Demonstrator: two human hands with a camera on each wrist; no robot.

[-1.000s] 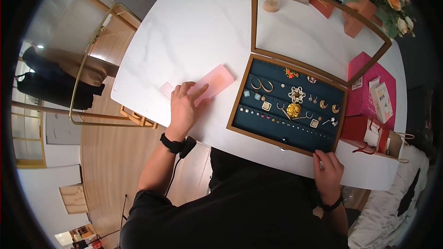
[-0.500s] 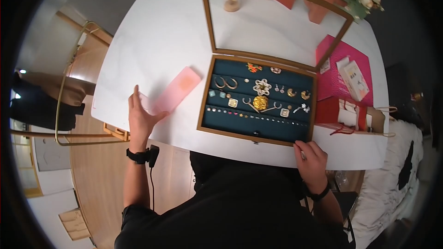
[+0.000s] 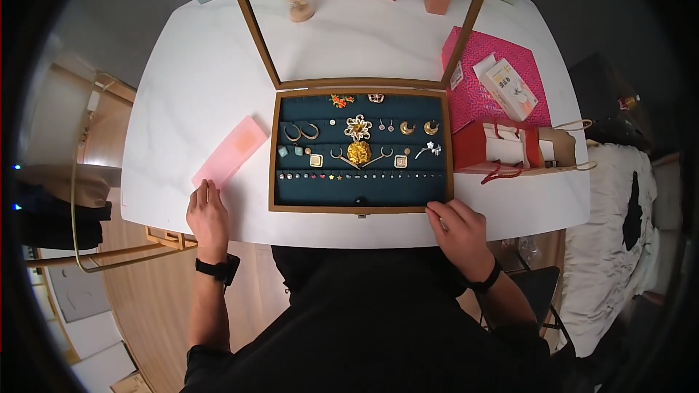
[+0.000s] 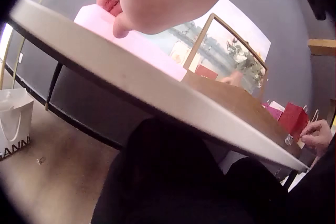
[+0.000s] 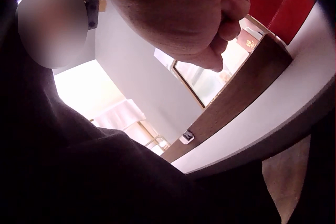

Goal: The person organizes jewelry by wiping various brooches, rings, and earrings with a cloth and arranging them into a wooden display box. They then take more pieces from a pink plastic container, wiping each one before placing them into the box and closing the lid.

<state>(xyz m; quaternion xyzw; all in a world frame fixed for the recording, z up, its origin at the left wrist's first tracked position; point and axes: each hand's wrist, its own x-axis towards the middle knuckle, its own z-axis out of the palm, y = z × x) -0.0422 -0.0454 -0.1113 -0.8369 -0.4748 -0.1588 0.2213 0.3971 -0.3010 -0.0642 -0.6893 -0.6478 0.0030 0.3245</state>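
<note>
In the head view my left hand point(image 3: 208, 218) has its fingertips at the near end of a long, flat pink box point(image 3: 234, 149). The left wrist view shows the fingers curled over the pink box point(image 4: 107, 27), thumb against its side. My right hand point(image 3: 463, 233) is at the near right corner of a brown-framed jewelry box point(image 3: 271, 167). Its fingers are curled, with a small silvery piece point(image 3: 444, 225) showing between thumb and forefinger. The jewelry box lies with its glazed lid point(image 3: 258, 36) raised. Earrings, a golden flower-like brooch point(image 3: 357, 127) and rows of studs sit on its dark teal lining.
Right of the jewelry box stand a red gift bag point(image 3: 472, 147) and a bright pink packet point(image 3: 535, 65) with a small white box point(image 3: 510, 91) on it. A glass dome point(image 3: 298, 4) shows through the lid. The white table's point(image 3: 175, 94) front edge runs below both hands.
My left hand drew back off the pink box, spread open beside it, then closed at its near end. The right hand stays at the jewelry box corner. The head view has turned right.
</note>
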